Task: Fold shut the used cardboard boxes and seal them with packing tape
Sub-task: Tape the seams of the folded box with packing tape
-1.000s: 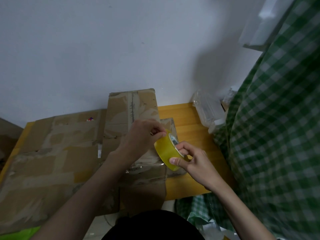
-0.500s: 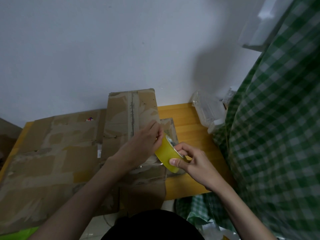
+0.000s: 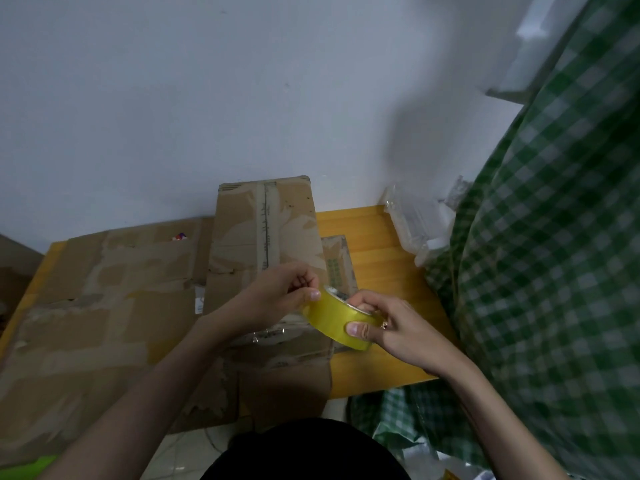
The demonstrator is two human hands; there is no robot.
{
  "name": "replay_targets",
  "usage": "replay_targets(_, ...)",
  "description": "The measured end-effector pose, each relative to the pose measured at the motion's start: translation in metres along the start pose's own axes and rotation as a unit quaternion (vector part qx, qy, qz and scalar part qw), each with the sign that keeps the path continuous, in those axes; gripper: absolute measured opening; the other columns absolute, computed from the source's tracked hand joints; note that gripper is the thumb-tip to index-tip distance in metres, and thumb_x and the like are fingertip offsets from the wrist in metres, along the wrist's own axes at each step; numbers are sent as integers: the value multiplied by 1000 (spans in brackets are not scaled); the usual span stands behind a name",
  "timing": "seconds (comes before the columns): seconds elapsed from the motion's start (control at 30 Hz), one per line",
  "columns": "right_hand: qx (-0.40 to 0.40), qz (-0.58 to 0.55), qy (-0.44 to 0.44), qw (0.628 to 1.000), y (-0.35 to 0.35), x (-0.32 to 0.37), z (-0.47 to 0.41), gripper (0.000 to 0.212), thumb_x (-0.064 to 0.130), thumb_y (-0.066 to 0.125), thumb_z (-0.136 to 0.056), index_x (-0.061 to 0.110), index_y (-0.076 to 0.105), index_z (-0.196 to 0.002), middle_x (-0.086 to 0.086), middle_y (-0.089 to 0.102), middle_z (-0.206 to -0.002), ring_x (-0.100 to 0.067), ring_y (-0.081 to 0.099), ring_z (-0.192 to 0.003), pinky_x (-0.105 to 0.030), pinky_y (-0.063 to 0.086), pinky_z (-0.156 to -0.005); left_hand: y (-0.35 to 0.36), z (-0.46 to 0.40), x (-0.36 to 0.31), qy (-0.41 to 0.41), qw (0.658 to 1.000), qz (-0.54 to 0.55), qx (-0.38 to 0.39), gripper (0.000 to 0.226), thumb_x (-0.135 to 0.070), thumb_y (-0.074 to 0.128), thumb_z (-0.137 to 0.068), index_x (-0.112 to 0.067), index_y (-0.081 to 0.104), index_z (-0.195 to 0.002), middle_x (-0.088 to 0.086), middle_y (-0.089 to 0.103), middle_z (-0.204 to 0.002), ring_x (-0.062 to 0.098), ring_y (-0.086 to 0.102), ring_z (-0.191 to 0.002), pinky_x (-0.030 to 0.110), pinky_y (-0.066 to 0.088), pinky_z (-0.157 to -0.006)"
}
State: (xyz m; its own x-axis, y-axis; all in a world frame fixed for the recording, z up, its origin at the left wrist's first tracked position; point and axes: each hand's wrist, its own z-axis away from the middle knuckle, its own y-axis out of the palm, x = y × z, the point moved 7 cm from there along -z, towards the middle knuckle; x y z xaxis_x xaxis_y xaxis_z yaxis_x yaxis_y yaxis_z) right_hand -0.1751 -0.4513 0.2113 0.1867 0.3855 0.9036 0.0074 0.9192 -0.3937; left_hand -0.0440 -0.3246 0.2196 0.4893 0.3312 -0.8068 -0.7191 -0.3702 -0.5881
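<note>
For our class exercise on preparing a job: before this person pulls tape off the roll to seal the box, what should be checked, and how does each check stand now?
1. Tape roll held firmly: ok, the right hand grips it, thumb on its face.
2. Free tape end found: cannot tell; the left hand pinches at the roll's edge.
3. Cardboard box within reach: ok, directly behind the hands.
4. Box flaps folded shut: cannot tell; the hands hide the near part.
5. Box rests steadily on the wooden table: ok.
</note>
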Motion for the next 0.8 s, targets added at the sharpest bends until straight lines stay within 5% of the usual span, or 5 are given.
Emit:
replay_targets(0.2, -23, 5, 14, 1000, 7, 2, -2, 15, 33, 61, -100, 32, 59, -114, 11, 57, -86, -13, 57, -80, -30, 42, -70, 6, 8, -20, 58, 982, -123, -131, 21, 0, 57, -93, -17, 49, -83, -12, 49, -81, 0, 47, -72, 10, 36, -67)
replay_targets(0.27, -45, 25, 28, 998, 6, 1, -2, 27, 34, 59, -100, 35, 53, -126, 14, 55, -88, -2, 53, -76, -27, 42, -70, 9, 11, -20, 60, 979, -131, -146, 19, 0, 56, -94, -15, 51, -84, -12, 50, -79, 2, 48, -70, 11, 37, -65)
replay_targets(0.43, -67, 74, 2, 995, 1, 7, -1, 29, 30, 57, -101, 41, 45, -125, 28, 57, -78, 2, 50, -63, -19, 35, -56, 15, 18, -24, 49, 992, -51, -108, 16, -2, 52, -96, -14, 52, -85, -9, 55, -76, 9, 54, -74, 19, 42, -64)
replay_targets(0.53, -72, 130, 14, 989, 2, 0, -4, 15, 31, 55, -102, 37, 46, -111, 14, 56, -79, -3, 50, -63, -30, 36, -58, 17, 19, -34, 44, 995, -40, -74, 14, -3, 53, -96, -12, 52, -85, -6, 56, -76, 13, 54, -74, 26, 44, -66)
replay_targets(0.8, -79, 132, -8, 988, -4, 6, -8, 8, 35, 52, -103, 30, 48, -101, 19, 55, -71, -3, 49, -63, -22, 33, -55, 2, 1, -25, 4, 999, 9, -45, 25, -10, 75, -86, -14, 52, -95, -4, 60, -77, 4, 57, -65, 23, 50, -65)
